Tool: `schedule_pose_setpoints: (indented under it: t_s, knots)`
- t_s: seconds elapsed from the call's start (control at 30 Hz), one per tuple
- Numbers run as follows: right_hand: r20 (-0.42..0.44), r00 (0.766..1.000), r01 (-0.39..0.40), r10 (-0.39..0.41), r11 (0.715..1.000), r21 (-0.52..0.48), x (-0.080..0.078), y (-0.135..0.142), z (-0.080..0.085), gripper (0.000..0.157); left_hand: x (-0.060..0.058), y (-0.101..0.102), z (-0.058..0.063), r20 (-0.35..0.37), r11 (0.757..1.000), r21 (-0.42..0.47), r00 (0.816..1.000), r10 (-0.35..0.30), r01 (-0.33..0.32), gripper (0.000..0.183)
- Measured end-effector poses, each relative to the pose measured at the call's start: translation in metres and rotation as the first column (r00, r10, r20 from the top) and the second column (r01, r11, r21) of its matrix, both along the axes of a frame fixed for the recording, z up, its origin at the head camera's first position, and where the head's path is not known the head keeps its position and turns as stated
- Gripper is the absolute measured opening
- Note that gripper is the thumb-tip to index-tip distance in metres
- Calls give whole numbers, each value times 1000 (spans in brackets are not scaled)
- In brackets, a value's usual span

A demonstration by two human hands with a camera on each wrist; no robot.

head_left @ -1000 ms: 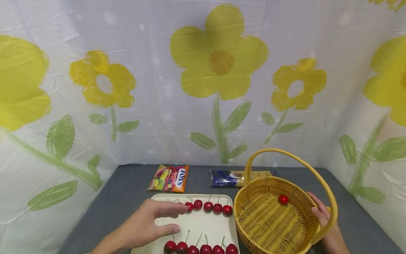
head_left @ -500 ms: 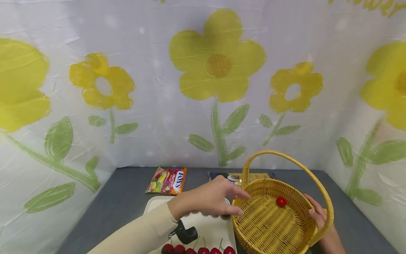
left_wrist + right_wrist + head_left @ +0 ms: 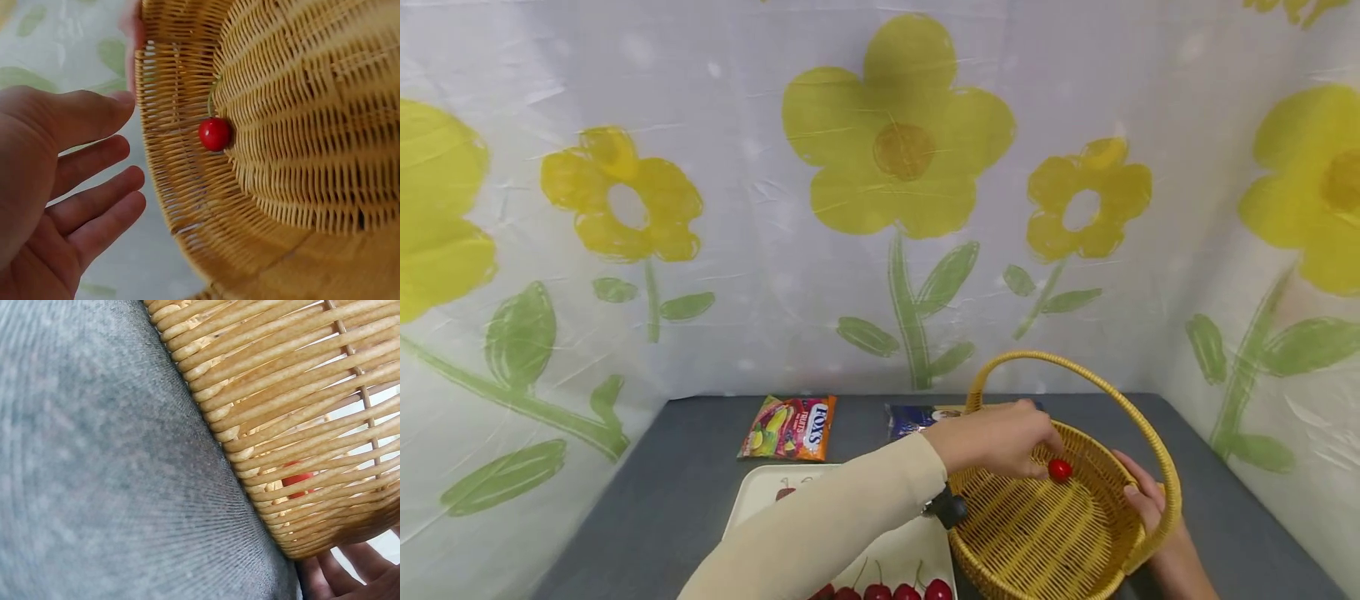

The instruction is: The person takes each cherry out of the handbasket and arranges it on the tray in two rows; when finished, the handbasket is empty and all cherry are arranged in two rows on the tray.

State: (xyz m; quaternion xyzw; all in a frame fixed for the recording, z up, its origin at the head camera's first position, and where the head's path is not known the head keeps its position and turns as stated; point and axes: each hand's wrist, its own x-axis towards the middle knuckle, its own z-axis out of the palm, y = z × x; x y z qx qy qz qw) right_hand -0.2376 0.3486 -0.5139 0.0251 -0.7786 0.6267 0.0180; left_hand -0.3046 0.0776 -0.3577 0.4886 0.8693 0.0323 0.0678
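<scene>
A wicker basket (image 3: 1037, 542) with a tall arched handle stands tilted on the table at the right. Inside it, by the far wall, lies one red cherry (image 3: 214, 134) with a green stem. My left hand (image 3: 1011, 437) reaches over the basket's far left rim, its fingertips close to the cherry in the head view. In the left wrist view that hand has thumb and fingers apart, with nothing between them. My right hand (image 3: 1153, 517) grips the basket's right rim, thumb on the edge; the right wrist view shows its fingers (image 3: 350, 565) under the woven side.
A cream tray (image 3: 756, 492) holds a front row of cherries (image 3: 906, 592) and a back row mostly hidden by the left sleeve (image 3: 835, 525). Behind them lie a FOX'S candy bag (image 3: 787, 427) and a blue and gold packet (image 3: 913, 419). A flowered cloth (image 3: 737, 208) hangs behind.
My left hand has moved right, from above the tray to over the basket beside the cherry. My right hand keeps its grip on the rim. The view has shifted slightly.
</scene>
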Motion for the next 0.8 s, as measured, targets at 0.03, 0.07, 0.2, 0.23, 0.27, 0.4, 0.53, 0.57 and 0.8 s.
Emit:
schedule_pose_setpoints:
  t_s: [0.03,0.07,0.2,0.23,0.27,0.4,0.53,0.57,0.8]
  knots:
    - [-10,1000,6,-6,1000,14,0,0,0,58,-3,7,-3,-8,1000,-13,1000,20,-20,40]
    - [-13,1000,8,-8,1000,9,-1,0,0,56,-5,14,-6,-3,999,-19,999,44,-44,41]
    - [-57,998,2,-6,997,-75,-5,-2,-1,51,-12,37,-25,17,996,-48,997,69,-68,36]
    - [-59,998,5,-8,998,-61,-5,-2,-1,51,-12,41,-30,21,996,-55,997,70,-69,33]
    - [-55,998,8,-10,999,-43,-5,-2,-1,52,-13,46,-34,30,996,-60,997,72,-70,31]
    - [-15,1000,11,-10,997,74,-4,-2,1,58,-13,55,-48,48,993,-76,995,93,-89,16]
    - [-21,1000,24,-21,989,143,-2,-1,3,61,-12,61,-56,34,991,-90,994,101,-97,12]
    - [-28,999,26,-22,989,148,-2,-1,3,61,-11,63,-57,27,990,-95,994,104,-101,12]
    - [-20,999,38,-35,987,159,1,-1,4,60,-7,70,-59,-33,976,-152,987,156,-159,11]
